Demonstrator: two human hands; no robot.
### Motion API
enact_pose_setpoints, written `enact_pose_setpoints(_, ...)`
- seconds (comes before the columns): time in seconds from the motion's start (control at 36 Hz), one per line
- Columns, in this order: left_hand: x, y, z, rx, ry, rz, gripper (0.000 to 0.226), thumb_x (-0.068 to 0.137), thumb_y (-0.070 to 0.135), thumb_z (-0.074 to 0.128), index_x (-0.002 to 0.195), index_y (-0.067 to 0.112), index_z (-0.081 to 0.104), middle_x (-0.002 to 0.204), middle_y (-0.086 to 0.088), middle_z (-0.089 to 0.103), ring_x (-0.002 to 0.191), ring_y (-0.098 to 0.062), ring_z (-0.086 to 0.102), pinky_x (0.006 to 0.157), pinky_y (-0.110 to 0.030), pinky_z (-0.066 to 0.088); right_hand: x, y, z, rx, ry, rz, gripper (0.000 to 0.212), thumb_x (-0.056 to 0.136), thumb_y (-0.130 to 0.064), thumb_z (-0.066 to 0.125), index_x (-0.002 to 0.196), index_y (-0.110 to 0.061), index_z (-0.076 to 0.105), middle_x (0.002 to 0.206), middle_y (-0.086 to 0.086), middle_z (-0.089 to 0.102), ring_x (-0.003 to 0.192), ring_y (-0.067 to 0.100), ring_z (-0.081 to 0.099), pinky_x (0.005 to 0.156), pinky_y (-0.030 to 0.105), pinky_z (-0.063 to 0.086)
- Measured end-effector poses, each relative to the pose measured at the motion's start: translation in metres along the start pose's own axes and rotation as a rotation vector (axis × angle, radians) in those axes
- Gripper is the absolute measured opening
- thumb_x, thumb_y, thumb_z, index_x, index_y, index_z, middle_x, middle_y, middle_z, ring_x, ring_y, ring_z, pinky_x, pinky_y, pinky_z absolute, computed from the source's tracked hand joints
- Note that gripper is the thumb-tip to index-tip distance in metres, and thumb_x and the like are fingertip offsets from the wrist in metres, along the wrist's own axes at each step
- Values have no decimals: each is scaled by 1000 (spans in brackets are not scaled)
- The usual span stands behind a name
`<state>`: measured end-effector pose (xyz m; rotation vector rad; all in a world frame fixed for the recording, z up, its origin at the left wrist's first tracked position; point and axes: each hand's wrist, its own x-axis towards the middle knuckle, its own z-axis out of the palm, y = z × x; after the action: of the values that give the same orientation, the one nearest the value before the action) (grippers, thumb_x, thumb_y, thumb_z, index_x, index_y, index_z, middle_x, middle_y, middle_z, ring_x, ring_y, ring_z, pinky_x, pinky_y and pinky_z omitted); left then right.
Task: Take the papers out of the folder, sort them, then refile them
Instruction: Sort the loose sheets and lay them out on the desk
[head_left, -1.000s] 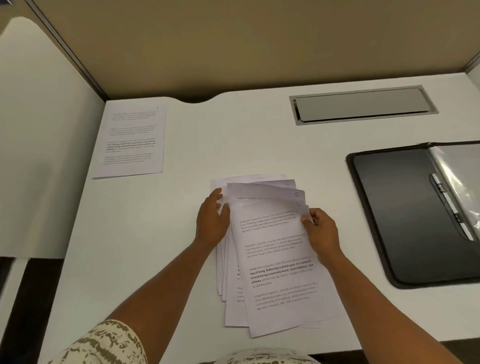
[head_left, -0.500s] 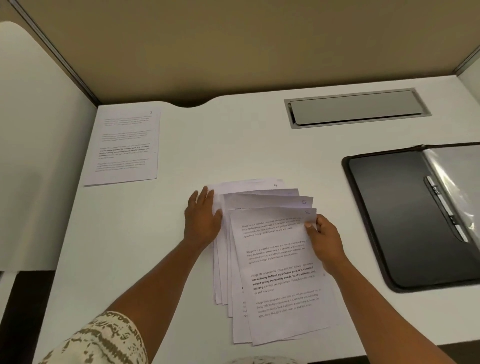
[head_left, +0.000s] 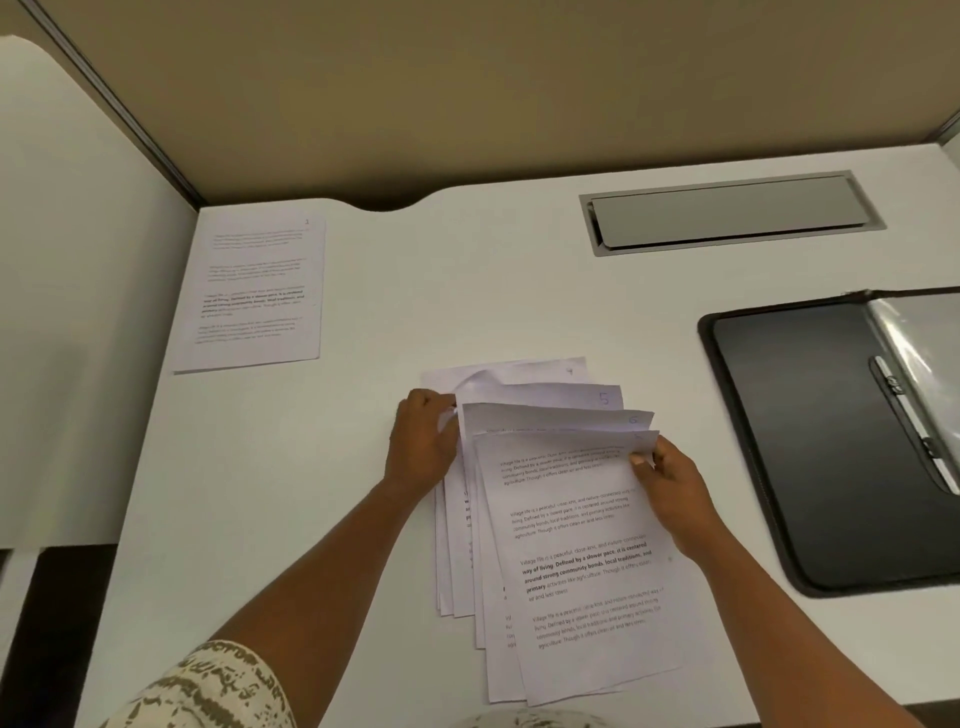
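Observation:
A fanned stack of printed papers (head_left: 576, 561) lies on the white desk (head_left: 311, 467) in front of me, with handwritten numbers on the top right corners. My left hand (head_left: 423, 447) pinches the upper left corner of a lower sheet, which is curled up. My right hand (head_left: 670, 483) pinches the top right corner of the uppermost sheet. One separate printed sheet (head_left: 257, 293) lies flat at the far left of the desk. The open black folder (head_left: 800, 441) lies at the right, its clear sleeves and metal clip (head_left: 909, 415) at the frame edge.
A grey cable hatch (head_left: 727, 213) is set into the desk at the back right. A beige partition (head_left: 467, 93) closes the back and a white side panel (head_left: 67, 312) stands on the left. The desk's near edge runs below the papers.
My left hand went from lying flat on the stack's left side to pinching and lifting a lower sheet's corner. The sheets have fanned out further. My right hand keeps its grip.

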<state>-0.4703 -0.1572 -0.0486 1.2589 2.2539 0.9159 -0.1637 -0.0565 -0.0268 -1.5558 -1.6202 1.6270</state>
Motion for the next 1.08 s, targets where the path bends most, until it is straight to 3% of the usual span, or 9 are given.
enact_pose_setpoints(0.17,-9,26,-9,-704,-154,-437,23,97,9,61,115,20,56,92,-3,71,64,-7,59,54,-21,45,2,-6,0,73,-34,44,18,104,-15,52,118,-18,64,114,1,71,106,22,69,89,36,56)
enact_pose_setpoints(0.25,-12,28,-11,-823,-206,-539,32,93,5,64,120,16,53,100,-5,70,68,-11,61,57,-25,49,4,-13,8,60,-25,42,10,101,-19,59,110,-16,63,110,5,72,96,24,71,78,33,59)
enact_pose_setpoints(0.36,-15,29,-16,-921,-301,-620,25,93,9,63,114,21,55,85,-6,63,63,-15,54,52,-25,46,8,-17,19,50,4,23,13,98,-19,64,110,-23,59,108,2,71,98,24,70,80,35,59)
enact_pose_setpoints(0.5,-20,31,-23,-979,-305,-632,30,90,7,59,117,21,55,72,-4,65,57,-15,55,49,-23,46,7,-22,25,103,-5,40,35,99,-13,62,128,-32,56,111,-9,69,96,-2,66,78,13,53)
enact_pose_setpoints(0.61,-22,30,-23,-1074,-339,-603,47,85,6,55,129,25,59,97,-8,71,77,-21,65,62,-28,55,11,-21,26,47,-38,52,26,100,-16,61,123,-25,68,110,-6,76,97,14,73,85,33,59)
enact_pose_setpoints(0.78,-25,39,-26,-1250,-369,-746,36,92,12,36,100,6,71,86,-10,72,70,-22,67,68,-31,54,14,-23,28,64,1,59,12,101,-20,59,106,-17,69,101,0,76,94,23,72,85,43,60)
enact_pose_setpoints(0.89,-15,40,-25,-1039,-106,-791,34,92,25,44,63,19,59,53,4,53,52,-14,43,50,-24,35,10,-24,27,126,-35,42,17,103,-19,56,117,-23,66,111,-5,75,104,16,70,91,37,56)
enact_pose_setpoints(0.97,-8,23,-17,-423,125,-381,33,100,14,41,95,17,73,88,2,72,79,-13,63,71,-24,49,6,-26,25,112,-66,-12,26,104,-13,52,124,-25,64,119,-9,73,112,7,66,97,28,49)
enact_pose_setpoints(1.08,4,-9,-13,38,120,43,37,89,11,50,123,12,66,127,-7,64,123,-25,51,104,-37,42,4,-24,19,116,-65,-28,29,105,-12,50,130,-20,62,122,-6,71,117,12,65,100,32,49)
